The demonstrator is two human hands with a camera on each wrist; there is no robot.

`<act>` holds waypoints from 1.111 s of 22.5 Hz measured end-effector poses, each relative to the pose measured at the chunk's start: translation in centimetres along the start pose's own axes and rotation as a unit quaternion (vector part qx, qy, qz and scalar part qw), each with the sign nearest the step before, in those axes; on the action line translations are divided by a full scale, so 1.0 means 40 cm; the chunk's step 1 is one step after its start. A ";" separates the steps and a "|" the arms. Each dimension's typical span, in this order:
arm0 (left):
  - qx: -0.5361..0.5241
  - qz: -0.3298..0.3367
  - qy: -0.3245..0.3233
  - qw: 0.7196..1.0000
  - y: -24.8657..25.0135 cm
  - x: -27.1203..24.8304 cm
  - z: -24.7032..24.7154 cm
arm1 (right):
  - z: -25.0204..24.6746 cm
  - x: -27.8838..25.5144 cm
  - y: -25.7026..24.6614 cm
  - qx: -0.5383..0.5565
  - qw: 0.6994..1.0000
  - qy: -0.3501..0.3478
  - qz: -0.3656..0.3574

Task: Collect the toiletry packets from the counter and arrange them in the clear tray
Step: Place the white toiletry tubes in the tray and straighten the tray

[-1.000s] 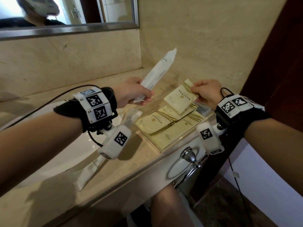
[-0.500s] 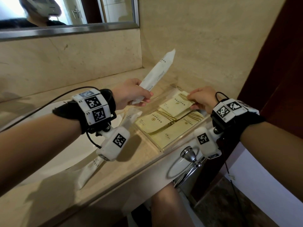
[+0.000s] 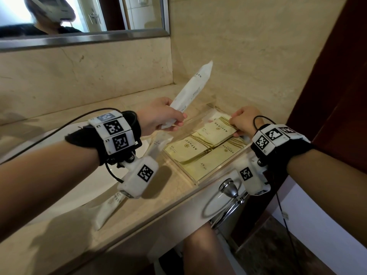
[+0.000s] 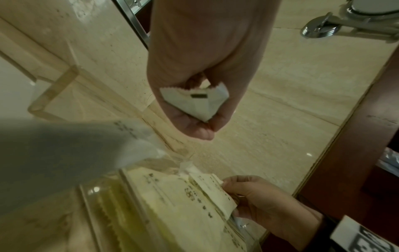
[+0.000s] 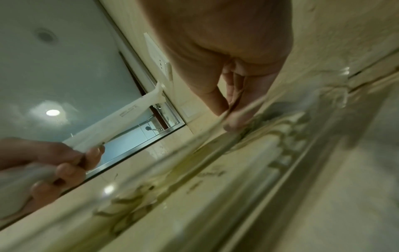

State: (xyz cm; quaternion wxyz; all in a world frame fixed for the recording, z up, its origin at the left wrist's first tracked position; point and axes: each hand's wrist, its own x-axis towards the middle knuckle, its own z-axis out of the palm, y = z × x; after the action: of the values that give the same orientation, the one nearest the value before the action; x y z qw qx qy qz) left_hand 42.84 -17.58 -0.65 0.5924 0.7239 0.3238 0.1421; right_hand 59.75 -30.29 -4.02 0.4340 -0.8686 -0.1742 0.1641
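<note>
Left hand (image 3: 158, 114) is curled around the lower end of a long white paper sachet (image 3: 190, 92), gripping it so that it slants up and away above the beige marble counter (image 3: 168, 187), just left of the clear acrylic tray (image 3: 195, 180); the left wrist view shows the sachet's serrated bottom edge (image 4: 195, 100) tucked between thumb and fingers. Right hand (image 3: 245, 121) is down at the tray's far right side, its thumb and fingertips pinched on the edge of a square cream packet with gold stripes (image 3: 217, 130), which lies tilted on top of the others. Two more cream square packets (image 3: 187, 148) lie flat inside the tray beneath and in front of it, overlapping one another. Another long white sachet (image 3: 109, 207) lies on the counter beside the white sink basin (image 3: 59, 195), partly hidden under the left wrist camera, and one more white sachet (image 3: 158, 143) lies just left of the tray. A chrome towel ring (image 3: 226, 197) hangs from the counter's front edge below the tray, and a framed mirror (image 3: 83, 18) runs along the wall above.
</note>
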 end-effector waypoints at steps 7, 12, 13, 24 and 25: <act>0.022 -0.008 -0.010 1.000 0.006 -0.005 0.007 | -0.022 -0.009 -0.008 -0.229 0.970 0.031 -0.071; 0.048 -0.004 -0.027 0.998 0.010 -0.018 0.017 | -0.017 -0.035 -0.031 -0.165 0.977 0.045 -0.127; 0.040 -0.003 -0.042 0.998 0.010 -0.022 0.017 | -0.006 -0.045 -0.037 -0.090 0.988 0.001 -0.129; 0.033 -0.036 -0.140 0.989 0.009 -0.047 -0.016 | 0.058 -0.100 -0.120 0.346 0.927 -0.139 -0.044; 0.035 -0.046 -0.148 0.987 0.005 -0.045 -0.023 | 0.056 -0.099 -0.118 0.366 0.920 -0.133 -0.042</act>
State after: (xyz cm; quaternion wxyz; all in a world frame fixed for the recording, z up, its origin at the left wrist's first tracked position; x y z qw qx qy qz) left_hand 41.01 -18.01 0.10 0.6140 0.7418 0.2698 -0.0057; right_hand 54.52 -27.85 -0.94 0.7010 -0.6112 -0.1939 0.3121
